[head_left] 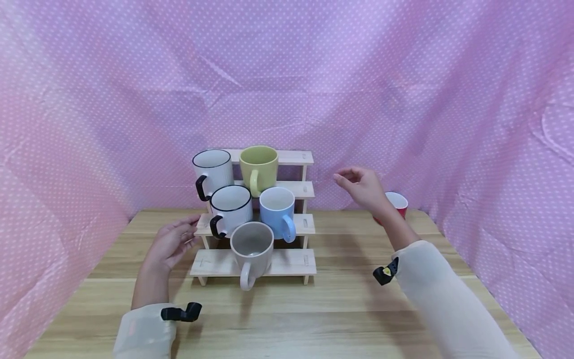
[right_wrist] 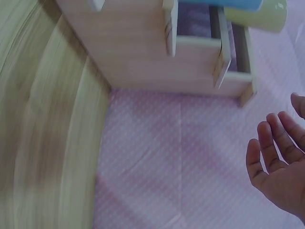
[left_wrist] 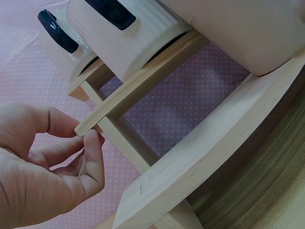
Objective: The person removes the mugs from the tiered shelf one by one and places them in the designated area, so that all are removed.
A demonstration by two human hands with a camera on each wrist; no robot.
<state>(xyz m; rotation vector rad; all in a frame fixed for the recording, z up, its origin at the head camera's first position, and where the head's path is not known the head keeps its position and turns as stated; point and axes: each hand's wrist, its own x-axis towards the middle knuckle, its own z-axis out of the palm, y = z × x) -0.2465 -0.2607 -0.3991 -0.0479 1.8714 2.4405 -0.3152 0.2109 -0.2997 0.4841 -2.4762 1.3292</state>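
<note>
In the head view a stepped wooden rack (head_left: pixel 211 263) holds several mugs. Thumb and index finger of my left hand (head_left: pixel 172 242) pinch the left end of one of its middle boards (left_wrist: pixel 114 102), seen close in the left wrist view. On the lowest step sits a grey mug (head_left: pixel 257 262). Above it stand a white black-rimmed mug (head_left: pixel 237 219) and a light blue mug (head_left: pixel 272 219). Higher up are another white black-rimmed mug (head_left: pixel 219 175) and a yellow-green mug (head_left: pixel 265 172). My right hand (head_left: pixel 365 189) hangs in the air right of the rack, fingers loosely bent, holding nothing.
A red cup with a white inside (head_left: pixel 398 200) stands at the back right of the wooden table (head_left: pixel 278 319), partly behind my right forearm. Pink dotted cloth (head_left: pixel 381 89) hangs behind and along both sides.
</note>
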